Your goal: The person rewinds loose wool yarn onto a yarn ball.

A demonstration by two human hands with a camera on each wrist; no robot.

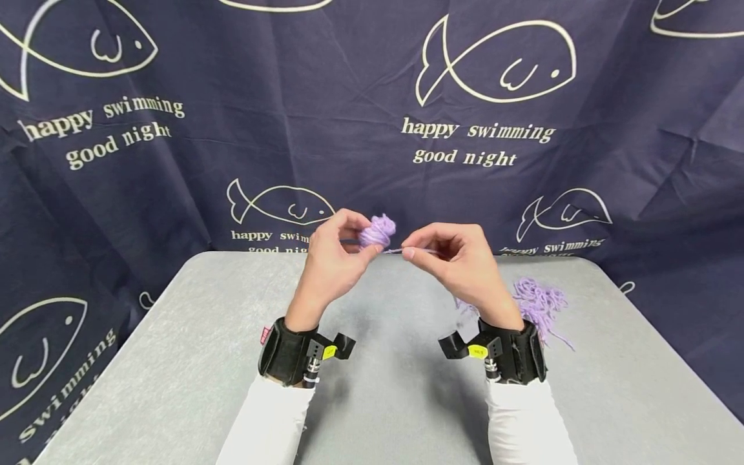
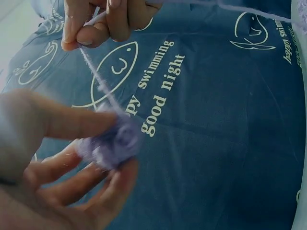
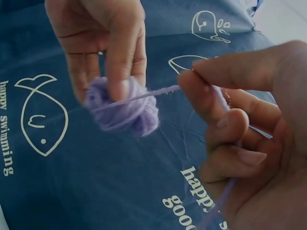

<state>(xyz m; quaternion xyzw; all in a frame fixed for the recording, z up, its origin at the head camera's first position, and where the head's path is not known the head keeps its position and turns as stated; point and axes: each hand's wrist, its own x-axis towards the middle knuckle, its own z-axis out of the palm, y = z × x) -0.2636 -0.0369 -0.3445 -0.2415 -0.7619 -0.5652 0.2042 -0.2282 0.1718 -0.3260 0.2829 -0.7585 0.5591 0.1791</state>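
A small ball of purple yarn (image 1: 379, 231) is held up over the far edge of the table between the thumb and fingers of my left hand (image 1: 336, 258). Wound strands wrap round the ball (image 3: 122, 108) in the right wrist view. To its right, my right hand (image 1: 459, 258) pinches the yarn strand (image 3: 165, 90) between thumb and forefinger. That strand runs taut from the ball to the pinch, then passes through the curled fingers and trails down. A loose heap of purple yarn (image 1: 539, 303) lies on the table behind my right wrist, partly hidden by it.
The grey table (image 1: 232, 361) reaches out under both arms. Right behind it hangs a dark blue cloth (image 1: 360, 129) printed with white fish and lettering. A black strap with a small camera mount sits on each wrist.
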